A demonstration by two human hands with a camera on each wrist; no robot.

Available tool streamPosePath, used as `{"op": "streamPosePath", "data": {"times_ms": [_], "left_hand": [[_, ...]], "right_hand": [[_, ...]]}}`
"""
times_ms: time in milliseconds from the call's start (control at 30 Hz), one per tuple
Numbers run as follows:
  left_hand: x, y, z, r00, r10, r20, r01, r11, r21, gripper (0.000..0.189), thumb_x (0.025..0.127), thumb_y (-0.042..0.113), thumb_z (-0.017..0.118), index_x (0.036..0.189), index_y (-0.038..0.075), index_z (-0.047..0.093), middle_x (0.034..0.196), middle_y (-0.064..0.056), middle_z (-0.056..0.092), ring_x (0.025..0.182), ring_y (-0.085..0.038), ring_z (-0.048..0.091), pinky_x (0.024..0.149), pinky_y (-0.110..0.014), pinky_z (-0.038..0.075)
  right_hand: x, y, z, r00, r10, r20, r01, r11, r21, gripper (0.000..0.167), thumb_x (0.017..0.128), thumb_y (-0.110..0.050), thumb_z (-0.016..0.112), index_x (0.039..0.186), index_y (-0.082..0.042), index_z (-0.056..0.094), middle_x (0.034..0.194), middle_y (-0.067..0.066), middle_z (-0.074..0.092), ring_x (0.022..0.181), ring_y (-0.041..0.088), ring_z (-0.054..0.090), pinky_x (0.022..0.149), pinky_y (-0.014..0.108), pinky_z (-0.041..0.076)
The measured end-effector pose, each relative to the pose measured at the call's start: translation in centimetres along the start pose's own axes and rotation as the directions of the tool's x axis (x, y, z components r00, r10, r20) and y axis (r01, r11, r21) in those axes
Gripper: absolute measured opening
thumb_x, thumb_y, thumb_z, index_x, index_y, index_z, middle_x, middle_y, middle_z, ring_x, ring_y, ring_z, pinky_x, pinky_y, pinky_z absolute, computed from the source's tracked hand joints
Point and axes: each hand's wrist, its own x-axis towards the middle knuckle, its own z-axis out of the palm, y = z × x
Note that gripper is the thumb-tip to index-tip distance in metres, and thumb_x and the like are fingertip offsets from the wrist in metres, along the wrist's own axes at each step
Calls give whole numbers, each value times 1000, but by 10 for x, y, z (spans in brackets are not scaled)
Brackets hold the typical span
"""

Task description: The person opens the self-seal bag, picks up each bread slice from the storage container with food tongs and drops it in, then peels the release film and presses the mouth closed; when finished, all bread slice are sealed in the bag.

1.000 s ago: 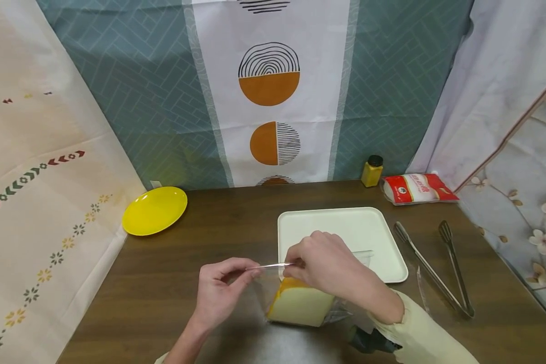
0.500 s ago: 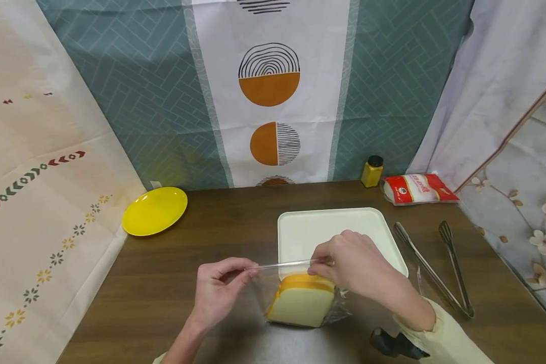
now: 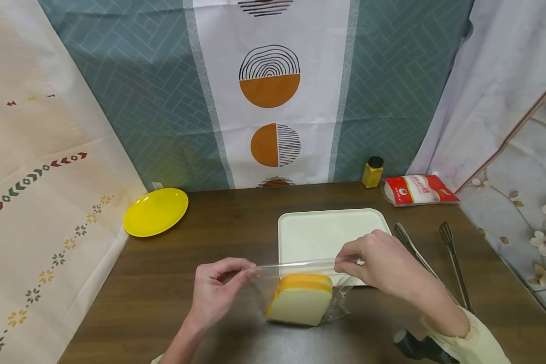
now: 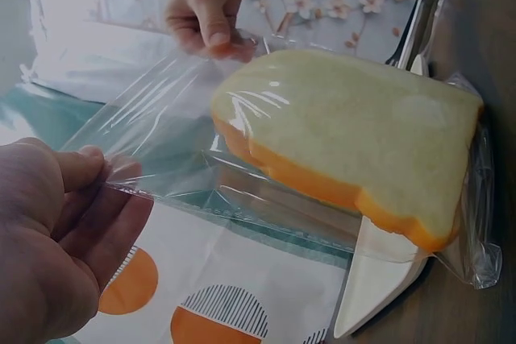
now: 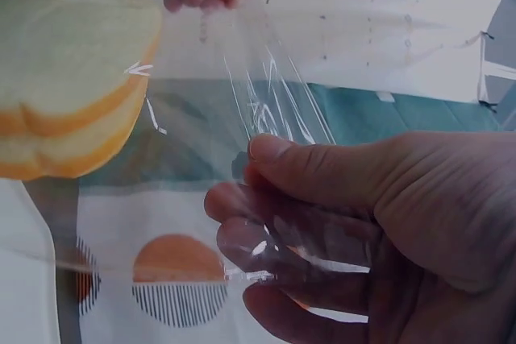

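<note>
Two slices of bread [image 3: 299, 303], pale with orange crusts, stand on edge inside a clear plastic bag [image 3: 300, 265] at the front middle of the table. My left hand [image 3: 218, 288] pinches the bag's upper left corner between thumb and fingers. At the opposite corner, my right hand [image 3: 382, 260] pinches the plastic, and the top edge runs taut between both hands. In the left wrist view the bread [image 4: 347, 134] shows through the film, its lower end by the table. The right wrist view has the film [image 5: 274, 94] stretched from thumb to the other hand.
Behind the bag lies a white rectangular tray [image 3: 318, 232]. Metal tongs [image 3: 455, 263] rest to its right, partly behind my right arm. A yellow plate [image 3: 155, 212] is at the back left. A yellow jar [image 3: 372, 173] and a red-and-white packet [image 3: 420, 190] sit at the back right.
My right hand has moved rightward along the bag's top edge, spreading it wider and uncovering the bread from above. My left hand has stayed nearly in place.
</note>
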Motion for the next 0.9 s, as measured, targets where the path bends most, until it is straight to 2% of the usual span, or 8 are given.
{"op": "streamPosePath", "data": {"times_ms": [100,300,700,900], "left_hand": [[0,-1,0,1000,-13,4,13,1000,-5,24,79,-22,71,93,-3,74,83,-14,73,70,-18,69,65,-26,59],[0,-2,-2,999,-42,18,43,999,-26,21,82,-20,70,95,-4,74,84,-15,73,71,-27,70,66,-27,59],[1,-5,-2,998,-57,26,57,998,-27,20,83,-19,69,95,-4,73,84,-16,73,74,-21,72,68,-29,60],[1,-4,-1,998,-66,23,66,998,-12,19,83,-18,70,95,-3,74,85,-16,73,74,-20,72,69,-30,60]], "right_hand": [[-4,5,-1,1000,13,-4,-13,1000,20,8,81,-15,84,83,-21,78,73,-24,65,62,-3,54,57,25,49],[-12,13,-4,997,72,11,-72,994,85,9,83,-15,83,82,-20,76,72,-21,63,62,-2,53,56,23,49],[-23,23,-8,998,64,-2,-62,984,164,11,82,-8,81,86,-16,76,76,-17,66,64,1,54,54,23,49],[-27,27,-9,998,57,-33,-51,984,169,15,80,-6,82,86,-18,76,76,-17,67,63,1,53,51,23,47]]}}
